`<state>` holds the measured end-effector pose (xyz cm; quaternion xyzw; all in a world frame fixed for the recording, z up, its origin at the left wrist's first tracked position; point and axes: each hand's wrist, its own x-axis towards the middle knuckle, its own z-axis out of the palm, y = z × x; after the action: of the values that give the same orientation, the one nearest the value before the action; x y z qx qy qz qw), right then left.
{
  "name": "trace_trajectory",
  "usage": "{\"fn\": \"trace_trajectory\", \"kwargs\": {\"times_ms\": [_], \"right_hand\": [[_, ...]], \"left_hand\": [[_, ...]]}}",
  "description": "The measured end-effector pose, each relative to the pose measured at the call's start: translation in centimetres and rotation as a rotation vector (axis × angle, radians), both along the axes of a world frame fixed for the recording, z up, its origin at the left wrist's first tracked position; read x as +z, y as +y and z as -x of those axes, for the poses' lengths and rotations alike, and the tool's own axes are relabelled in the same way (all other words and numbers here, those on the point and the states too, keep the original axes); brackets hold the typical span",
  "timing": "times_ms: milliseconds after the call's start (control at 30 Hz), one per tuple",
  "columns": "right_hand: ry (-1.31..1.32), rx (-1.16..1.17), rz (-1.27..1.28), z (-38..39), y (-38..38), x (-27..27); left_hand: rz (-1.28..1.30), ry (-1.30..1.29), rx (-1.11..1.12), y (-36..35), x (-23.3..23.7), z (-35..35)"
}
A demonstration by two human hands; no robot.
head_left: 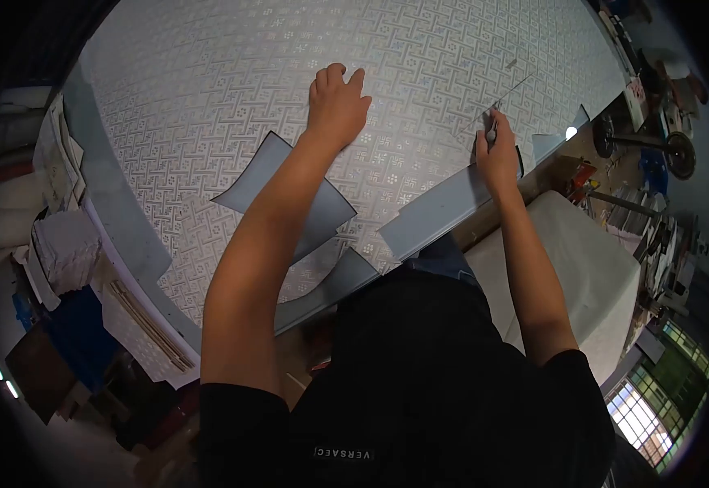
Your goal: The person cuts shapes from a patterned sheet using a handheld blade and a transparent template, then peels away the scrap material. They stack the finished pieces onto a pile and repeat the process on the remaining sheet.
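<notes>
I have the left hand (pixel 338 102) spread flat, palm down, fingers apart, on the patterned sheet (pixel 208 98) that covers the bench (pixel 114 203), near its middle. The right hand (pixel 497 159) is clamped around a slim tool (pixel 491 128), perhaps a knife, its tip on the sheet close to the right edge. A grey strip (pixel 440 213) lies along the near edge below that wrist. A grey panel (pixel 265 175) lies under the left forearm.

Patterned sheet (pixel 208 89) wide open far side; grey offcuts (pixel 253 183) litter near edge; clutter (pixel 667 130) crowds right end.
</notes>
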<state>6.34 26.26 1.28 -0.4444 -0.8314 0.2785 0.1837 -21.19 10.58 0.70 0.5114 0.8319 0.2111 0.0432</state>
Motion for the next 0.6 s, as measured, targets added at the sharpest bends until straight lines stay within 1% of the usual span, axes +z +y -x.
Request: {"fn": "trace_trajectory", "kwargs": {"times_ms": [33, 67, 200, 267, 300, 367, 400, 467, 500, 567, 600], "right_hand": [[-0.001, 0.012, -0.037, -0.2, 1.2, -0.4], [-0.001, 0.026, -0.073, -0.3, 2.5, -0.8], [0.027, 0.092, -0.040, -0.4, 7.7, -1.5], [0.018, 0.190, -0.118, -0.6, 10.5, -1.9], [0.033, 0.209, -0.110, -0.7, 11.7, -1.6], [0.040, 0.326, -0.076, -1.5, 13.3, -1.1], [0.057, 0.335, -0.060, -1.8, 14.4, -1.2], [0.034, 0.573, -0.036, -3.1, 16.6, -1.1], [0.056, 0.583, -0.029, -3.5, 17.9, -0.7], [0.063, 0.807, 0.026, -5.1, 20.8, 0.0], [0.073, 0.813, 0.031, -5.6, 22.2, -0.1]], "left_hand": [[0.041, -0.041, 0.030, 0.7, 0.3, -0.5], [0.040, -0.027, 0.043, 1.4, 0.5, -0.9], [0.147, -0.042, 0.149, 3.8, 1.5, -2.6], [0.184, -0.037, 0.190, 4.8, 2.0, -3.1], [0.179, -0.037, 0.227, 5.3, 2.1, -3.2], [0.200, -0.021, 0.269, 6.0, 2.3, -3.7], [0.197, -0.001, 0.299, 6.4, 2.4, -3.8], [0.211, 0.031, 0.334, 6.9, 2.6, -4.0], [0.263, 0.001, 0.353, 7.1, 3.0, -3.5], [0.322, -0.017, 0.380, 7.7, 3.8, -2.8], [0.380, -0.042, 0.379, 8.1, 4.0, -2.6]]}}
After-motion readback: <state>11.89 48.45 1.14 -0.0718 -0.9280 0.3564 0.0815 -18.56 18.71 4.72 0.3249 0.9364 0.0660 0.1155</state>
